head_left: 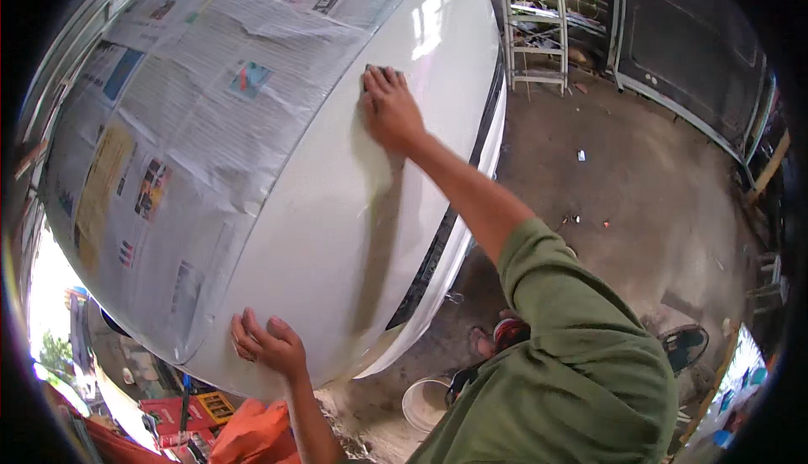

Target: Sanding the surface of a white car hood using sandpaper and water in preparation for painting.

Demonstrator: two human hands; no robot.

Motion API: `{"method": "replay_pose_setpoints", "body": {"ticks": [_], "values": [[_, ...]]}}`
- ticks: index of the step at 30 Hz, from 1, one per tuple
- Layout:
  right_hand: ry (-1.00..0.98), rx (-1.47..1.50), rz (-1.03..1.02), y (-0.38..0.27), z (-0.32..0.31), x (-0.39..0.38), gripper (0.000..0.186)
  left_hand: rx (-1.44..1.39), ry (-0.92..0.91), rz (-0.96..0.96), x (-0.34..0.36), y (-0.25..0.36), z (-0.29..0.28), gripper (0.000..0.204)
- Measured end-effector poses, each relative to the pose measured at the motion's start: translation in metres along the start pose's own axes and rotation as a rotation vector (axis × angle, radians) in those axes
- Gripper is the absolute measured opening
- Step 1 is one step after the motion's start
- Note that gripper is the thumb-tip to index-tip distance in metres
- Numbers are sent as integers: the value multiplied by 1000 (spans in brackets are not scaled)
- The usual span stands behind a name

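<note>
A glossy white vehicle panel curves across the middle, partly covered by newspaper sheets on its left. My right hand reaches far up the panel. Its fingers press a small dark pad against the white surface; most of the pad is hidden beneath them. Close to the near end of the panel, my left hand has loosely bent, parted fingers and holds nothing visible. Whether that hand touches the panel, I cannot tell.
A white bucket stands on the floor by my legs. Beyond the panel is a metal ladder, with a dark door at its right. Red cases and orange cloth lie lower left. Small scraps dot the floor.
</note>
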State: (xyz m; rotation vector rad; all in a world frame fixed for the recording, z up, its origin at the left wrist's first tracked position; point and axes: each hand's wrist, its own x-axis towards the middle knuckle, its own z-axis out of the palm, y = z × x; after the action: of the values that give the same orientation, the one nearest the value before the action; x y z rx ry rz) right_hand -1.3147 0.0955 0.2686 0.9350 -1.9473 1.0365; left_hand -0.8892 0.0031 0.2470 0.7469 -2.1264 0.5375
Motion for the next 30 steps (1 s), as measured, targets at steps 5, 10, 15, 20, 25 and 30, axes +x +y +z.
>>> {"method": "replay_pose_setpoints", "body": {"ticks": [5,10,15,20,25,30], "values": [[-241,320,-282,-138,-10,-84,51,11,-22,-20,-7,-9,-10,39],[-298,195,-113,-14,-3,-21,46,-8,-14,-17,-3,-4,2,38],[-447,102,-264,-96,-12,-66,59,-39,15,-85,-3,-11,4,38],[-520,388,-693,-172,-40,-100,65,-74,129,-192,-57,-34,-34,41],[-645,136,-1072,5,-59,-54,67,-25,-47,-565,-236,11,-159,38],[-673,236,-1138,-135,-57,-93,64,8,101,-1299,-368,139,-191,30]]}}
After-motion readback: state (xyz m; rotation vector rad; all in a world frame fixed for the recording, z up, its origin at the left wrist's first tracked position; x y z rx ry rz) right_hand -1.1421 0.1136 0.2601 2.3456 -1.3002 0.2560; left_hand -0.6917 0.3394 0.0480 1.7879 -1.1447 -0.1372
